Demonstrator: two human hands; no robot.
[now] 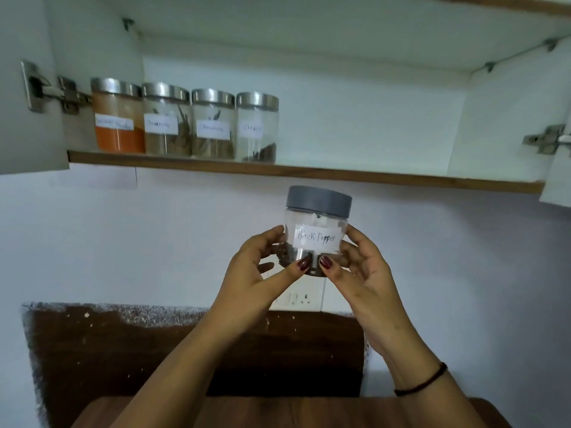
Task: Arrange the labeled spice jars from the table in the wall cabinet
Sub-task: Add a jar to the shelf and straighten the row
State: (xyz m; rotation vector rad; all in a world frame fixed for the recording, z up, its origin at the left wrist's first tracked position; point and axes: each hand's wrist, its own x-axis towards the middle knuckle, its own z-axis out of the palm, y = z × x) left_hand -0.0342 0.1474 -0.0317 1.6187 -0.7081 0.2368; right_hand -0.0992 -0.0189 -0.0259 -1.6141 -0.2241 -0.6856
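Centrally, the grey-lidded Black Pepper jar (316, 230) hangs upright just below the wall cabinet shelf (340, 177). The left grip (256, 273) pinches it at 9 o'clock, the right grip (361, 273) at 3. At 10 o'clock, four steel-lidded labeled jars (213, 125) line the shelf.

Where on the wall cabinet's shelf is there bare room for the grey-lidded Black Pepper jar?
The wood-edged white shelf is bare from the rightmost steel-lidded glass jar to the cabinet's right wall. Its left end is crowded: four steel-lidded jars stand side by side.
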